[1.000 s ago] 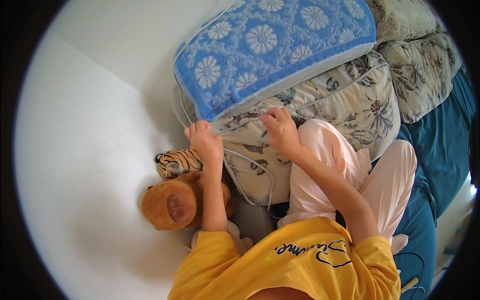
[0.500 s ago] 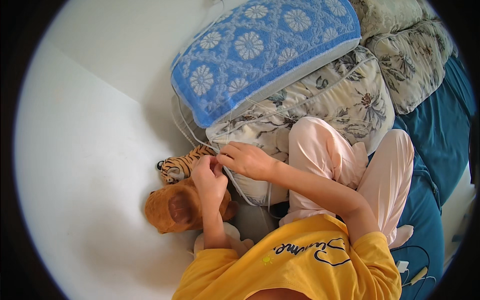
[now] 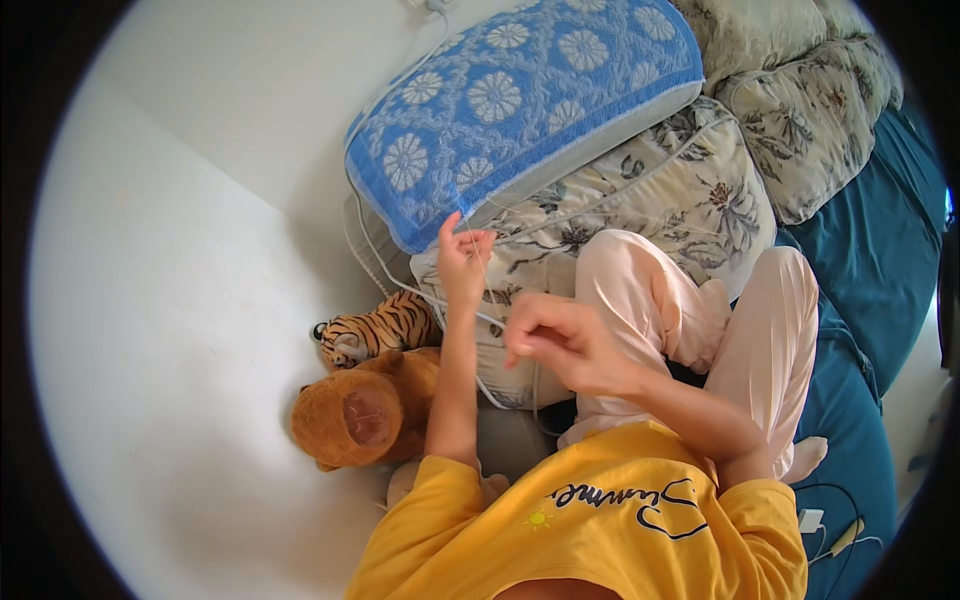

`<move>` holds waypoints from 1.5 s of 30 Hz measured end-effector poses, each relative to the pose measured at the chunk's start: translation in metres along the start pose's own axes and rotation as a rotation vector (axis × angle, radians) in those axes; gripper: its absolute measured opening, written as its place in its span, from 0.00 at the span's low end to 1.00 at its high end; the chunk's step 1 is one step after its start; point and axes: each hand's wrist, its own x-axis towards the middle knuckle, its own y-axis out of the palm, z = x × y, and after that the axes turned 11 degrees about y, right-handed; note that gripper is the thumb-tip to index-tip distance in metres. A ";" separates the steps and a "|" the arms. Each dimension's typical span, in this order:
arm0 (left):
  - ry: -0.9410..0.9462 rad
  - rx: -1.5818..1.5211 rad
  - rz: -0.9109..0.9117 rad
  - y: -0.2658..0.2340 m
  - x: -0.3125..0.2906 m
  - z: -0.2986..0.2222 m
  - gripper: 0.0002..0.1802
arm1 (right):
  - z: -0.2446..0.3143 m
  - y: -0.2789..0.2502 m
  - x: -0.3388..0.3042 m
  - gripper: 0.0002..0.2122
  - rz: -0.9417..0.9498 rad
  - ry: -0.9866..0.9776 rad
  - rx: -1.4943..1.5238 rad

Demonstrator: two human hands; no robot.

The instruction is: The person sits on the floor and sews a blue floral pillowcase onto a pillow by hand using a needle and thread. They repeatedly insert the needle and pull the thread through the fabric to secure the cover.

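Observation:
My left hand [image 3: 465,264] is raised at the lower corner of a blue towel [image 3: 495,95] with white flower patterns. Its fingers are apart, the index finger stretched up. A thin pale thread [image 3: 483,262] passes close by these fingers; I cannot tell whether it touches them. Lower and to the right, my right hand [image 3: 565,342] has its fingers curled toward the thumb, smeared by motion. Whatever they pinch is too small to make out. Behind both hands is a cream floral cushion [image 3: 600,205], with the towel-covered pillow resting against it.
A striped tiger plush [image 3: 375,330] and a brown plush animal [image 3: 350,415] lie by the white wall [image 3: 170,330]. A white cord [image 3: 385,258] runs down past the cushion. Floral pillows [image 3: 800,130] sit on the teal sheet [image 3: 850,260]. Cables with a white plug [image 3: 810,520] lie at lower right.
My hands were together above the tiger plush and have come apart. The left hand moved up toward the towel's corner and opened; the right moved right and down.

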 end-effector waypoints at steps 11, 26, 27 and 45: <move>0.095 -0.636 -0.674 -0.027 -0.007 -0.037 0.48 | 0.067 -0.033 -0.097 0.07 0.104 -0.154 0.323; 0.931 0.504 -1.635 -0.231 -0.047 -0.234 0.29 | 0.035 0.017 -0.034 0.03 0.380 0.168 0.995; 0.974 0.477 -1.649 -0.241 -0.044 -0.239 0.29 | 0.031 0.021 -0.030 0.03 0.398 0.174 0.965; 1.504 0.719 -1.518 -0.347 -0.048 -0.377 0.27 | 0.070 0.093 0.042 0.04 0.677 0.171 1.123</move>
